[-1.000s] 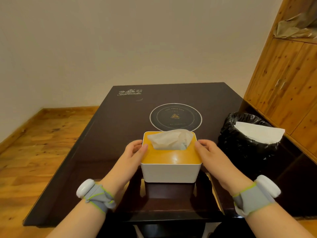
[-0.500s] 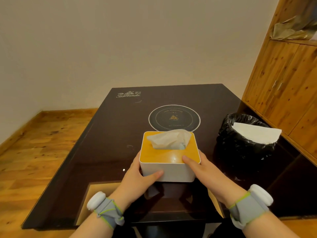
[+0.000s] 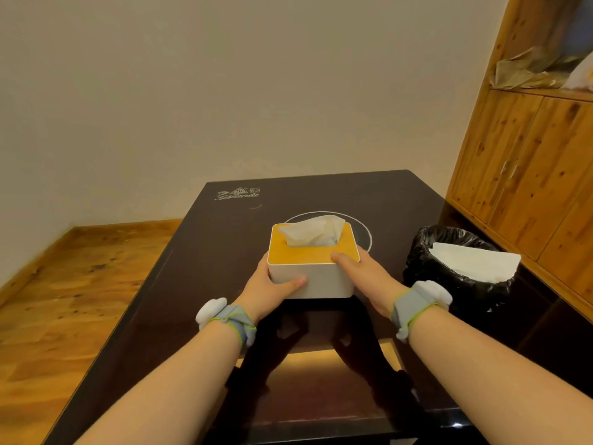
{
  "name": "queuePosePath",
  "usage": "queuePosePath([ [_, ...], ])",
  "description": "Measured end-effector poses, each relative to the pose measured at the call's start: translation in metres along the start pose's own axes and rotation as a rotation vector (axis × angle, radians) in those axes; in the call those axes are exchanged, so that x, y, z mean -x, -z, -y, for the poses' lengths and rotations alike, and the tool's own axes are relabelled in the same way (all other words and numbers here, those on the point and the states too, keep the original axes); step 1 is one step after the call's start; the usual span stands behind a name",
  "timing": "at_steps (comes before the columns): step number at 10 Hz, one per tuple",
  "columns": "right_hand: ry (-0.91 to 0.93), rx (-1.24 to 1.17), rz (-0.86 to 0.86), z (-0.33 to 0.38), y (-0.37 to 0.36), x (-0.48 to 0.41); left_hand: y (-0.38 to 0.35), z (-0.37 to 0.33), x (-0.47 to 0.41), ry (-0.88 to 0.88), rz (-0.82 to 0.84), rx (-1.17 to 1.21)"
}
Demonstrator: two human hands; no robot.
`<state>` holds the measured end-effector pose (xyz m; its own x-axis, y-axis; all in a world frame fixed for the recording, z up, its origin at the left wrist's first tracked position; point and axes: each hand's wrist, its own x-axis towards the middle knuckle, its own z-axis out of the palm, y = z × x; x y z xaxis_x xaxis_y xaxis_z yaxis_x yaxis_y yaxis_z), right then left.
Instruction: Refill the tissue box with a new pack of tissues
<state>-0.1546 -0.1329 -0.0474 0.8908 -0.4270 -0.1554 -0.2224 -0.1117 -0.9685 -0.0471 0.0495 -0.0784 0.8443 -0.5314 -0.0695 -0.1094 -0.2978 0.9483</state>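
On dark table (image 3: 179,284), mid-width, over ring marking: one white tissue box (image 3: 316,277), orange lid, one tissue (image 3: 313,234) sticking out of slot. Two hands clamp box: left hand (image 3: 266,290) around left side, thumb across front wall; right hand (image 3: 365,281) on right side, thumb on lid's near right corner. One black-lined bin (image 3: 455,284) beside table's right edge, white sheet inside. Table's left half and far edge bare.

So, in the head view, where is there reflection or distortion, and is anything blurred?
Head view: the glossy dark table mirrors both arms and a warm glow near its front edge; wide-angle bending tilts the wooden cabinet; the tissue box is sharp, frame edges look softer.
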Motion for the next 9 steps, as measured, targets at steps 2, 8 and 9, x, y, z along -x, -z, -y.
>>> queuePosePath([
  [2,-0.065,0.002,-0.016,-0.008,-0.001,-0.017,-0.008,0.007,-0.017,0.033,0.009,-0.007],
  [8,-0.309,0.403,0.046,0.018,0.018,-0.030,0.037,-0.013,-0.037,0.229,0.215,-0.289],
  [9,-0.315,0.347,0.035,0.041,0.023,-0.028,0.044,-0.030,-0.044,0.206,0.215,-0.291],
])
